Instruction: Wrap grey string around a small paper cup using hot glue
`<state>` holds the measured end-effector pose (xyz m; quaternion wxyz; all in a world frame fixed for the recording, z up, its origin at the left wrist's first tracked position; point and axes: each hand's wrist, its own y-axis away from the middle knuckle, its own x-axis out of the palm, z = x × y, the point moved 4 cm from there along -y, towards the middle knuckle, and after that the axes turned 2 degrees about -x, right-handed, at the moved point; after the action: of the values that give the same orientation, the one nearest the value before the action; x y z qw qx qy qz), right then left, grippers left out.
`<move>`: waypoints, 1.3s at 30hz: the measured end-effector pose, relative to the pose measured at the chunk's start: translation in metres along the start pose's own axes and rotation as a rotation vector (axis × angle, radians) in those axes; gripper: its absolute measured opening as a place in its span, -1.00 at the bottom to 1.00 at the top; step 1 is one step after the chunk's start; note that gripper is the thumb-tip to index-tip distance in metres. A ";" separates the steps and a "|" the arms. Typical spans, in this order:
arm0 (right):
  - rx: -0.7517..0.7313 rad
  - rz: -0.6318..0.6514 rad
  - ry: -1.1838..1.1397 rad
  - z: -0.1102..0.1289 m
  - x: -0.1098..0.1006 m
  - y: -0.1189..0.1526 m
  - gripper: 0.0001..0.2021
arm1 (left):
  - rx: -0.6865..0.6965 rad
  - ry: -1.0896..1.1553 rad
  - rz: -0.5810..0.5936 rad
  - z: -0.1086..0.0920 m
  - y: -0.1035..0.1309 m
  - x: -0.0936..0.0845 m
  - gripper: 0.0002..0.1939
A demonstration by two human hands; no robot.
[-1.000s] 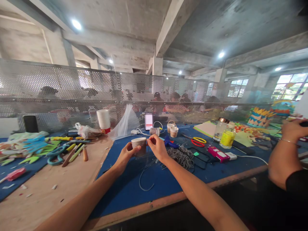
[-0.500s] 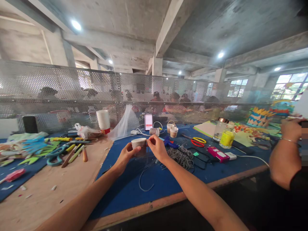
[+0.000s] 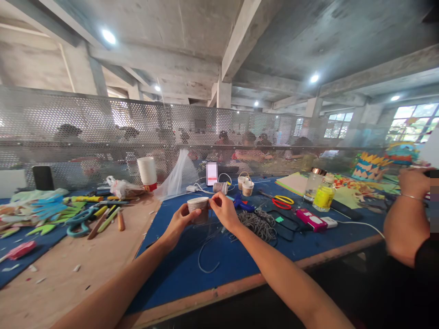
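My left hand (image 3: 179,224) is closed round a small paper cup (image 3: 198,205), thumb on its near side. Grey cord appears to wrap the cup's upper part, while brown shows lower down. At the cup's right edge, my right hand (image 3: 223,212) pinches what looks like the grey cord (image 3: 203,266), whose loose end curls on the blue mat (image 3: 171,283). A tangled heap of the same cord (image 3: 257,226) lies right of my right wrist. Behind that wrist is a blue glue gun (image 3: 244,204); its front is partly hidden.
Behind stand two small cups (image 3: 247,186) and a lit phone (image 3: 211,174). Scissors (image 3: 283,201), glass bottles (image 3: 323,195) and a magenta box (image 3: 311,220) lie to the right. Teal scissors (image 3: 80,223) and stacked cups (image 3: 147,170) are left. Another person's arm (image 3: 403,224) is far right.
Almost nothing differs. Both my hands stay at the cup in the same grip, and the other person's arm at the right shifts very slightly.
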<state>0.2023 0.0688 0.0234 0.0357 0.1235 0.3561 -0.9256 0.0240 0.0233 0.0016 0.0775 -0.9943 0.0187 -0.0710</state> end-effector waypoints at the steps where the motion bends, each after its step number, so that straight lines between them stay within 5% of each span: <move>1: 0.001 0.000 -0.002 0.000 0.000 0.000 -0.80 | 0.000 -0.001 -0.003 0.000 0.000 0.000 -0.33; 39: 0.064 0.042 -0.055 -0.002 -0.002 -0.001 -0.80 | -0.009 -0.013 -0.002 -0.006 0.003 0.003 -0.28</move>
<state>0.2040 0.0707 0.0231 0.0612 0.1064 0.3224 -0.9386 0.0263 0.0190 0.0074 0.0729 -0.9951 0.0175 -0.0647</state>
